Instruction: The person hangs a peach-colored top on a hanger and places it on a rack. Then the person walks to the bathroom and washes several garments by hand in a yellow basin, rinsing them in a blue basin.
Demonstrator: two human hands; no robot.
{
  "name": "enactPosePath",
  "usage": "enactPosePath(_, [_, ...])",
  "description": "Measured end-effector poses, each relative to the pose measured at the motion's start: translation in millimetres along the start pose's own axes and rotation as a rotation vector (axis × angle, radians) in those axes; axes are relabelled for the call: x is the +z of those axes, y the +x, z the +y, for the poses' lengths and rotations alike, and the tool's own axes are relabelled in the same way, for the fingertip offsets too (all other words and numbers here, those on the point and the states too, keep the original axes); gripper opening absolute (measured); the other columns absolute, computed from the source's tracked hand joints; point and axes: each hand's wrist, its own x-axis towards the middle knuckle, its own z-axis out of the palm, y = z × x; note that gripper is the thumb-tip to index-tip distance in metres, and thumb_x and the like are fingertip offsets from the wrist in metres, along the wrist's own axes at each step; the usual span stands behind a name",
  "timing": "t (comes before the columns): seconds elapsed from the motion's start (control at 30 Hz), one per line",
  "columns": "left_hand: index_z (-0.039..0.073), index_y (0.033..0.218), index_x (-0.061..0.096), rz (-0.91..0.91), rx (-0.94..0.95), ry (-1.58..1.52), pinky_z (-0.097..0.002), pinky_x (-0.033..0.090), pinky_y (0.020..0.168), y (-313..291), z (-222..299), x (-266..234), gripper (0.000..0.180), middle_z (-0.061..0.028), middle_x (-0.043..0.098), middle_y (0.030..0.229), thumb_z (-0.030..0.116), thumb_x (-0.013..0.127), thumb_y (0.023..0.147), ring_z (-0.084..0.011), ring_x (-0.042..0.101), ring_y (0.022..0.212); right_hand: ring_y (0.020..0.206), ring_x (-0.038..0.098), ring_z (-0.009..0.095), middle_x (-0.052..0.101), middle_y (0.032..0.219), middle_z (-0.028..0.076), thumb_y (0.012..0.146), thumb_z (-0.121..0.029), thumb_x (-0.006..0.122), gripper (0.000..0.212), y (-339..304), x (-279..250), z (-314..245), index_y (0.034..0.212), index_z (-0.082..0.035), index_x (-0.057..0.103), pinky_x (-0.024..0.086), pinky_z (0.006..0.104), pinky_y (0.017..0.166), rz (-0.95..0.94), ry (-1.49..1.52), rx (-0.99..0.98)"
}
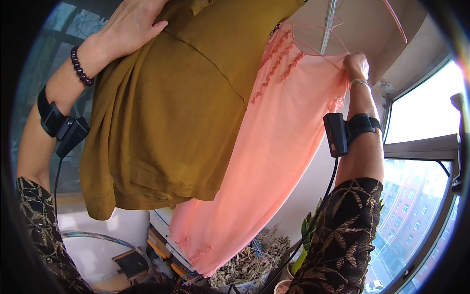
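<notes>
An olive-green garment (pixel 166 112), with a seam across it, hangs in front of me at the upper left. My left hand (pixel 128 28) lies on its upper left part with the thumb stretched out; the other fingertips run out of the picture. Beside it, partly covered by it, hangs a long pink dress (pixel 289 117) with ruffled trim near the neckline. At the dress's upper right corner, my right hand (pixel 356 63) is closed on the pink cloth. A thin pink hanger (pixel 338 29) shows above the neckline.
A metal pole (pixel 329 22) rises behind the hanger. To the right are bright windows (pixel 423 105) with a frame. Below the dress are dried plants (pixel 254 262) and a green potted plant (pixel 304 240). A curved hose (pixel 100 236) lies at lower left.
</notes>
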Motion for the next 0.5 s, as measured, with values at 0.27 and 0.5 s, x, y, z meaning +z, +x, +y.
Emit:
enactPosePath(0.27, [0.001, 0.129, 0.046, -0.053, -0.005, 0.019, -0.0427, 0.045, 0.074, -4.6, -11.9, 7.2, 0.057, -0.0131, 0.053, 0.075, 0.011, 0.068, 0.078, -0.0335, 0.054, 0.080, 0.105, 0.064, 0.033, 0.067, 0.110, 0.018, 0.086, -0.020, 0.054, 0.032, 14.8, 10.7, -0.3, 0.109, -0.004, 0.068, 0.050, 0.0396, 0.088, 0.022, -0.003, -0.004])
enactPosePath(0.5, [0.002, 0.129, 0.047, 0.041, 0.076, 0.026, -0.0420, 0.047, 0.079, 5.9, 5.5, -3.0, 0.057, -0.0123, 0.052, 0.072, 0.010, 0.068, 0.077, -0.0327, 0.054, 0.079, 0.108, 0.062, 0.035, 0.065, 0.114, 0.019, 0.084, -0.020, 0.055, 0.033, 26.2, 15.0, 9.2, 0.110, -0.006, 0.069, 0.049, 0.0411, 0.091, -0.018, -0.112, -0.113])
